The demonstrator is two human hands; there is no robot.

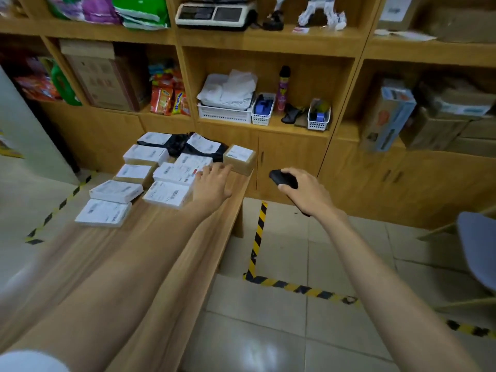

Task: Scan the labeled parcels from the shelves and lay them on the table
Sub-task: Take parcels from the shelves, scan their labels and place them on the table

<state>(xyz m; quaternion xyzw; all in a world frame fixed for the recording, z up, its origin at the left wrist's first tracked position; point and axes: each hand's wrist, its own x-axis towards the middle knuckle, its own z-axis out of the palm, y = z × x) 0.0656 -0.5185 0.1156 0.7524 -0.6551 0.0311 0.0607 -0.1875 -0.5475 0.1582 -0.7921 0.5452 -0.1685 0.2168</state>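
Observation:
Several labeled parcels lie in rows on the wooden table (171, 253): white ones such as a parcel (103, 212) at the near left, a brown box (239, 159) at the far right, and black bags (177, 145) at the back. My left hand (213, 182) reaches over the table's right side, fingers straight, touching a white labeled parcel (178, 170). My right hand (303, 190) grips a black handheld scanner (281, 178) over the floor, right of the table.
Wooden shelves (268, 38) stand behind the table with cardboard boxes (442, 114), white baskets (225, 114), a spray can (283, 89), snack packs and a scale (214, 16). Yellow-black tape (259, 232) marks the tiled floor. A grey chair (477, 251) sits at the right edge.

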